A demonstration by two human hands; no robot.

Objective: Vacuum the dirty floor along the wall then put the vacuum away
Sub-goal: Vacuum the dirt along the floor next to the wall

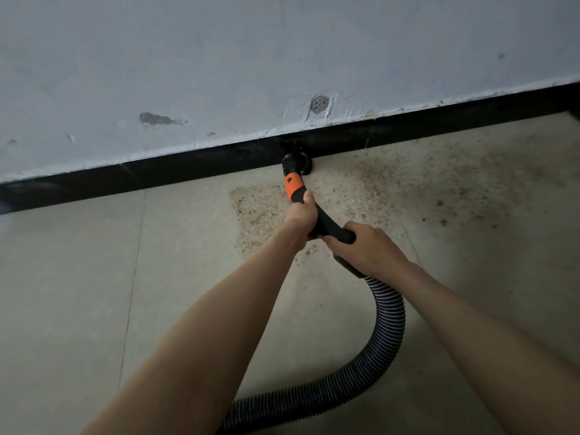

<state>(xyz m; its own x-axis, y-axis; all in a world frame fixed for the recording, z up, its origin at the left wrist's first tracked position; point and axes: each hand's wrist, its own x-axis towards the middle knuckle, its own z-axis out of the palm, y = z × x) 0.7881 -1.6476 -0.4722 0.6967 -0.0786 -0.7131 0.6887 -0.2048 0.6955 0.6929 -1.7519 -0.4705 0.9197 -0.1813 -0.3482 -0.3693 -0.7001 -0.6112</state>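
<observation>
Vacuum nozzle (pixel 296 166) pressed to the floor at the black skirting board (pixel 188 166).

Left hand (pixel 301 213) and right hand (pixel 365 246) both wrap the black wand (pixel 326 224) just behind it. Grit (pixel 408 183) remains along the skirting to the nozzle's right, so vacuuming looks partway done; stowing is still ahead.

Black ribbed hose (pixel 373 356) with orange collar (pixel 293 184), black skirting (pixel 188 169)

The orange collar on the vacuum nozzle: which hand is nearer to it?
Left. The left hand grips the black handle just below the orange collar, almost touching it. The right hand grips farther back, near the ribbed hose.
</observation>
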